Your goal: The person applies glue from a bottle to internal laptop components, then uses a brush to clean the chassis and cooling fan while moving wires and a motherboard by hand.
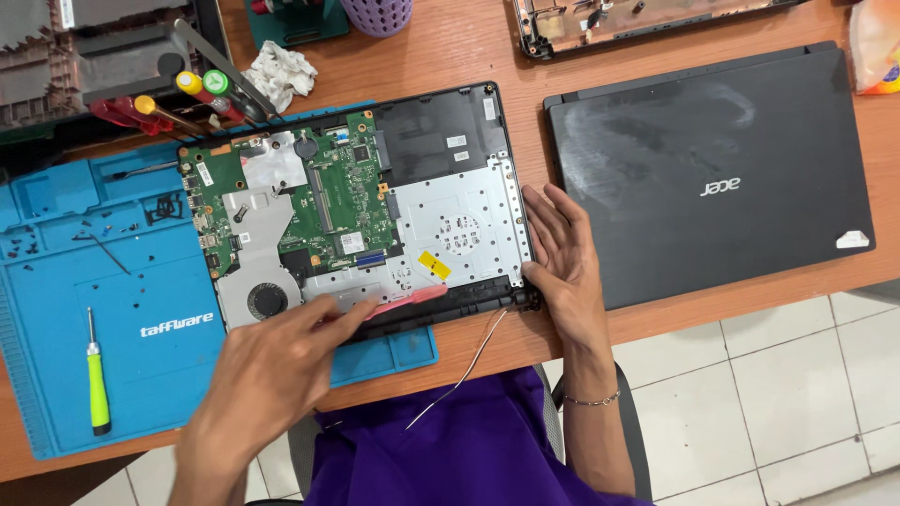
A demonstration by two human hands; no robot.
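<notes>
Opened laptop: lies bottom-up, cover off, half on the blue work mat and half on the bare counter, circuit board and fan exposed
Left hand: fingers stretched out, tips pressing a pink pry tool against the front edge of the laptop; it grips nothing else
Right hand: open and flat, palm against the right rim of the laptop, thumb at the near corner hinge, steadying it
Risk at the edge: if the pry tool slips under that pressure, I'd judge it could gouge the board or snap a plastic clip
Risk at the corner: a thin loose cable trails from the hinge over the counter edge; a snag on the wrist or lap might tear it
Risk from slide: the frame straddles the mat's lip, so a hard push could shift it toward the closed black laptop
Small parts: screws lie scattered on the mat near the green screwdriver; a jolt could send them rolling
</notes>
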